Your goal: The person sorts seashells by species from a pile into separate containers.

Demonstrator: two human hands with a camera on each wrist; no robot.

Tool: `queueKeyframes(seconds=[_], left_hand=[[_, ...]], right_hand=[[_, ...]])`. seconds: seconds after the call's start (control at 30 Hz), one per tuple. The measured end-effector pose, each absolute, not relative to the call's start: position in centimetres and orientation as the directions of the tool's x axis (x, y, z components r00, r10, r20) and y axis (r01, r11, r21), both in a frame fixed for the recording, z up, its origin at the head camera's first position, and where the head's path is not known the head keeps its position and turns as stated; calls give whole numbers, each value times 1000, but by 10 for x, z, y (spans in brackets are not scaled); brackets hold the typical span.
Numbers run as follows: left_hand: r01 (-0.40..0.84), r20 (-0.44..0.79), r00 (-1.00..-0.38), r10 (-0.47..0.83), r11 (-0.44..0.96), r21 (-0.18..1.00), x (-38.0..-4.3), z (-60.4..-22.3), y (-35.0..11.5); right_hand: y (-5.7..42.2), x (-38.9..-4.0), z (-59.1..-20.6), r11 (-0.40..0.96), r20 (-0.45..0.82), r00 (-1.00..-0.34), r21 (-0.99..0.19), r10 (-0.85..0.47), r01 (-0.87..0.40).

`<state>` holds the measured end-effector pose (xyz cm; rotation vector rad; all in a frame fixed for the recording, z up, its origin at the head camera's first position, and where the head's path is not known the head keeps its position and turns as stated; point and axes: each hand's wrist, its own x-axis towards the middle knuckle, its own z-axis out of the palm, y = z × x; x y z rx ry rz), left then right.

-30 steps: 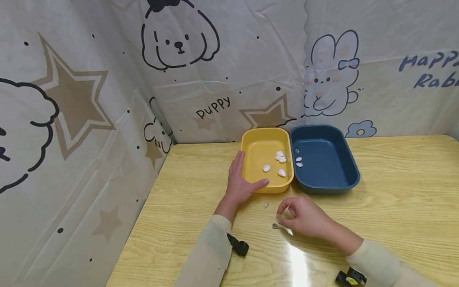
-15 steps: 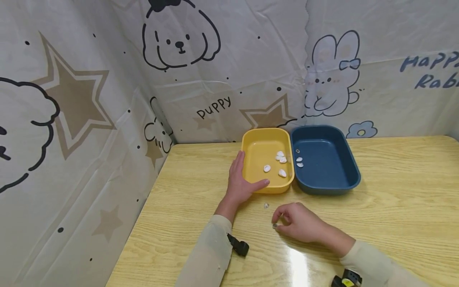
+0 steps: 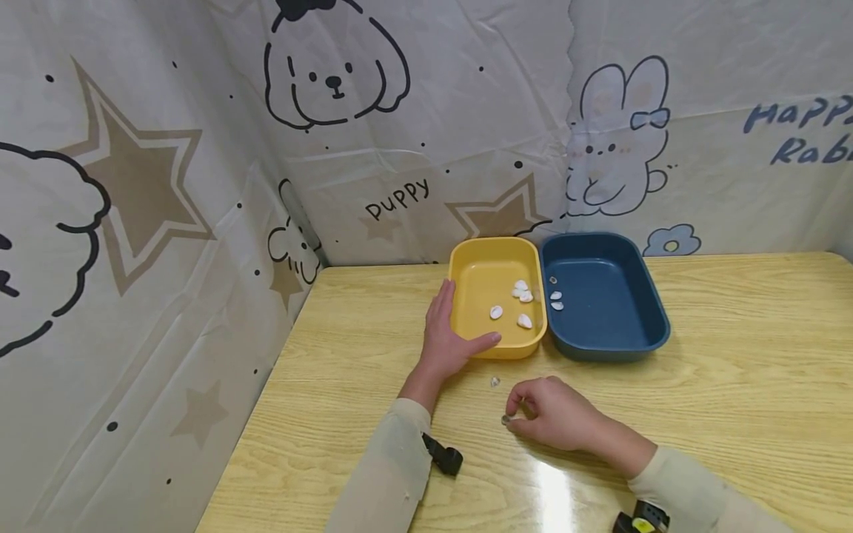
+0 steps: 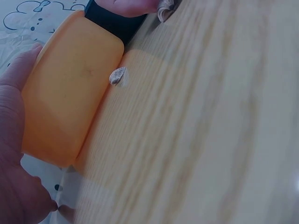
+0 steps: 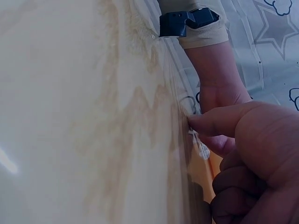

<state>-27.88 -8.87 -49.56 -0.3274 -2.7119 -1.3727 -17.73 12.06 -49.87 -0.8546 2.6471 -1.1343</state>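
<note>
My left hand (image 3: 448,337) rests on the left front corner of a yellow bin (image 3: 493,351), fingers straight along its side and thumb over the front rim. White seashells (image 3: 524,321) lie inside that bin. With thumb and index finger, my right hand (image 3: 556,413) pinches a small brownish seashell (image 3: 505,420) low over the table. In the left wrist view this striped seashell (image 4: 166,10) pokes out by the fingers; the right wrist view hides it behind my right hand (image 5: 261,144). Another small seashell (image 3: 495,382) sits on the table before the yellow bin.
Right of the yellow bin, against it, stands a blue bin (image 3: 606,349) with several small seashells (image 3: 556,296) by its left wall. The wooden table (image 3: 320,414) meets a printed cloth backdrop (image 3: 413,148) behind the bins.
My right hand has moved left and down to the brownish seashell, closed its fingertips on it and shifted it slightly left. My left hand and both bins have stayed put.
</note>
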Motion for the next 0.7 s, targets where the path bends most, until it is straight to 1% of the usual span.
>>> queueKeyframes(seconds=[0.1,0.3,0.37,0.5,0.7], left_hand=[[222,165,-975,151,574,788,-278,-495,-88],[219,160,-975,152,567,794,-278,-493,-87],[221,162,-975,153,569,792,-278,-493,-87],[217,158,-976,152,572,791,-278,-494,-87],[212,157,-977,146,571,793,-278,-494,-87]], right_hand=[[120,-177,-499,552,95,-826,-701,-556,-452],[121,-177,-496,517,91,-798,-716,-596,-469],[121,-177,-496,516,90,-799,-720,-594,-464],[120,-174,-495,551,76,-832,-716,-550,-429],[114,-168,-497,672,65,-898,-640,-436,-373]])
